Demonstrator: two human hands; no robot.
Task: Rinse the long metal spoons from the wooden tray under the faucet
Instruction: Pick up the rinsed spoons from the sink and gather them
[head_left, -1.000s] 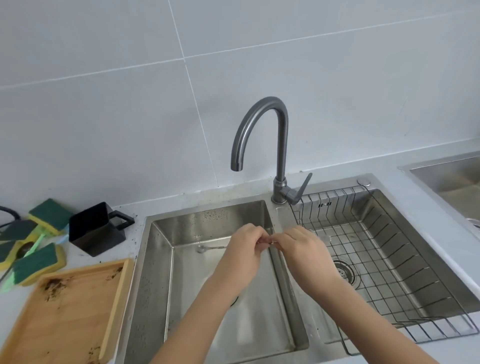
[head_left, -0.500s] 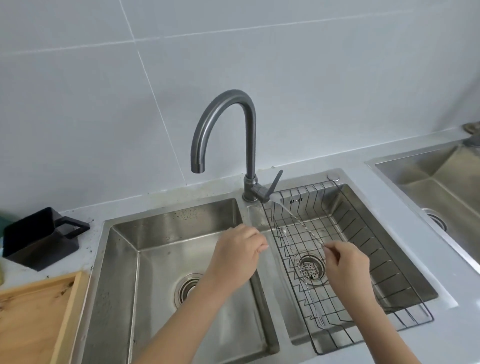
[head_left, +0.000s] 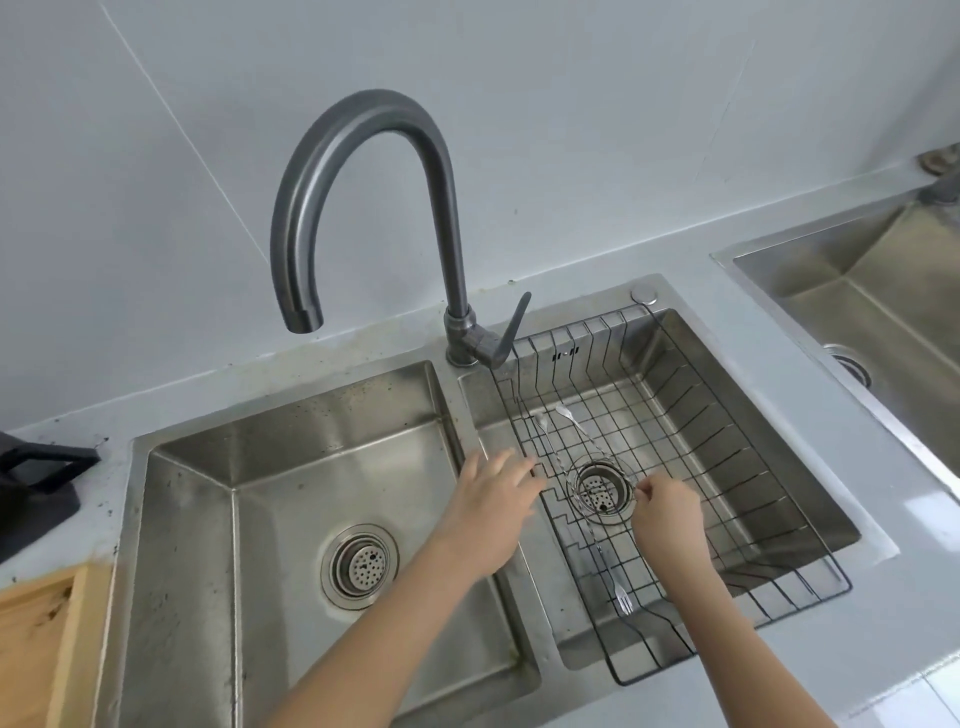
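A long metal spoon (head_left: 576, 426) lies slanted on the black wire rack (head_left: 727, 431) in the right basin, its bowl toward the back. My right hand (head_left: 667, 514) pinches the spoon's handle end above the drain (head_left: 600, 491). My left hand (head_left: 493, 499) hovers over the divider between the two basins, fingers spread and holding nothing. A second spoon (head_left: 543, 423) rests just left of the first one. The grey curved faucet (head_left: 363, 171) points over the left basin with no water running. A corner of the wooden tray (head_left: 36, 649) shows at bottom left.
A small fork (head_left: 623, 603) lies at the rack's near end. The left basin (head_left: 291, 467) holds only its drain strainer. A black handled container (head_left: 31, 493) stands on the counter at far left. Another steel sink (head_left: 883, 322) sits at the right.
Both hands left the left basin. My right hand carried the spoon right and lowered it onto the rack. My left hand let go and opened. My view shifted right and closer.
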